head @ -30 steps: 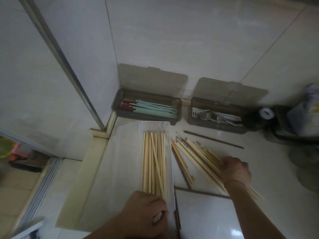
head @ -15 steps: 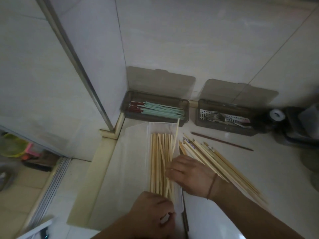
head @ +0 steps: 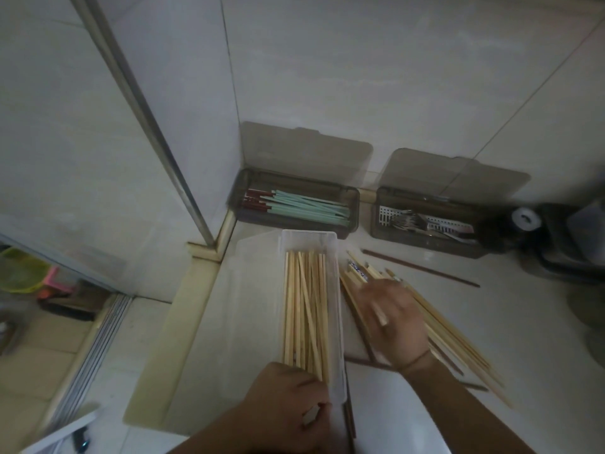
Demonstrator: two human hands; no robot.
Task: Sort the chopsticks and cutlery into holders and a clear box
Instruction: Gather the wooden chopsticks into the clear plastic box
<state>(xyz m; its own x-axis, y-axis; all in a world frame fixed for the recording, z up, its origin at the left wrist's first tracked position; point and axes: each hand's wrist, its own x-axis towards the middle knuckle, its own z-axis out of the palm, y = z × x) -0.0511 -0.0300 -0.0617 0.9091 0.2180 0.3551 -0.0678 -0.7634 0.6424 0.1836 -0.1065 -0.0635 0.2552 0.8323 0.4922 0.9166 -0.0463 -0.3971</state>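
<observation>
The clear box [head: 309, 244] is steadied at its near end by the left hand [head: 288, 404], fingers clamped on it, so chopsticks lie lengthwise. The right hand [head: 389, 322], blurred, is spread over the loose chopsticks [head: 458, 342] beside it; a grip cannot be told.

Dim light, pale tiled walls [head: 360, 77], metal frame [head: 144, 116]
</observation>
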